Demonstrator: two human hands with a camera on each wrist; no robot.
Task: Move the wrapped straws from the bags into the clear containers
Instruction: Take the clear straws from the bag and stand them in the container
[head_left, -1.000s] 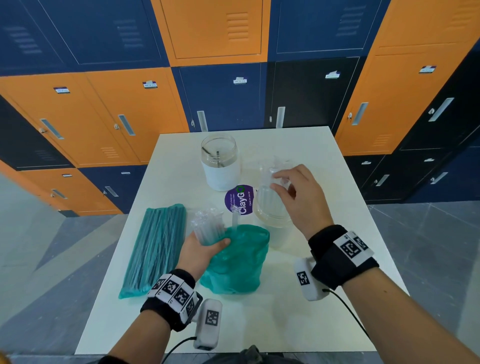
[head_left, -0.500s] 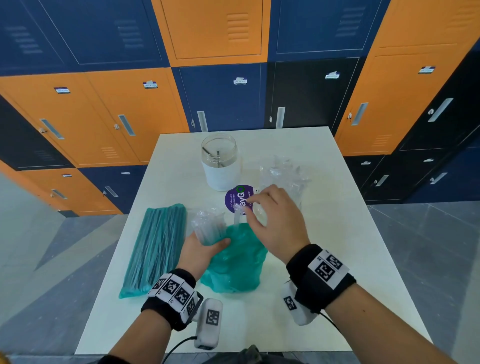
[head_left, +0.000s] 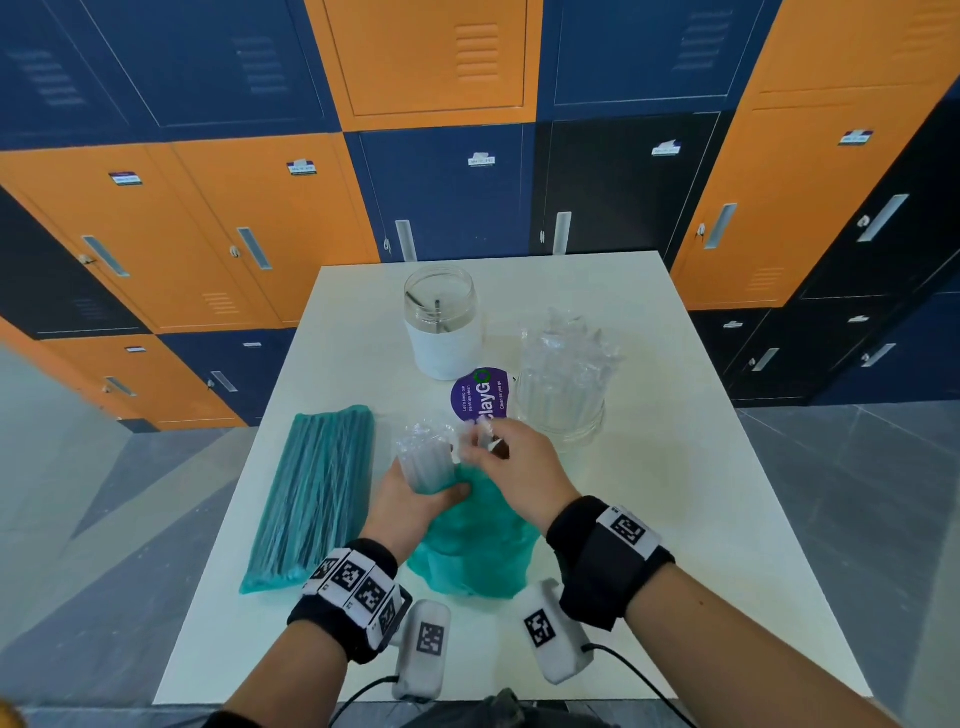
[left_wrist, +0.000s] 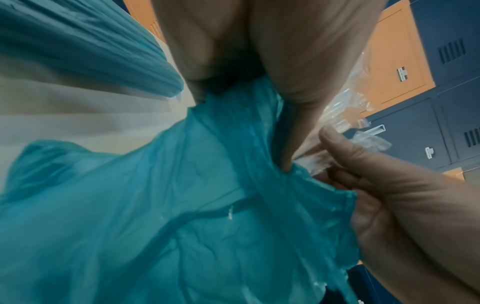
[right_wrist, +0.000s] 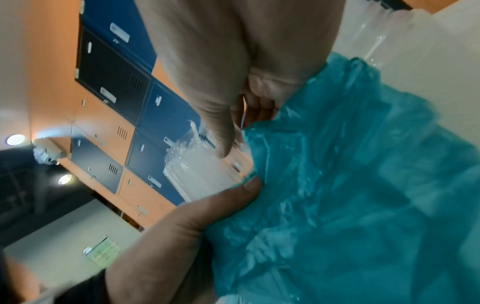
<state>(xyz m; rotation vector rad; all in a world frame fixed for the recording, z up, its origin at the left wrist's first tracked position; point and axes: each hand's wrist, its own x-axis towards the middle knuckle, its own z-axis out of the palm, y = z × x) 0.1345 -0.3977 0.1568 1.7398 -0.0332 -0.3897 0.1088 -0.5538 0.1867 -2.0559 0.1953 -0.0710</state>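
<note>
Two hands work at the mouth of a crumpled teal plastic bag (head_left: 470, 545) lying at the near centre of the white table (head_left: 675, 519). The left hand (head_left: 410, 501) curls round the bag's gathered neck and the bundle of clear-wrapped straws (head_left: 427, 457) standing out of it, seemingly to keep the bundle upright and the opening steady. The right hand (head_left: 511, 467) pinches wrapped straws at the bundle's right edge between thumb and fingertips, a grip suited to drawing out a few at a time. The destination, a ribbed clear plastic container (head_left: 563, 389), stands just beyond to the far right and already holds many wrapped straws upright, so it is probably placed there for a short carry. A second, flat teal bag of straws (head_left: 314, 493) lies unopened to the left. Farther off stands a clear jar with a white label (head_left: 441, 322), and a round purple printed lid (head_left: 483, 397) lies between the jar, the container and the hands. The lid sits low and is unlikely to obstruct the carry.
</note>
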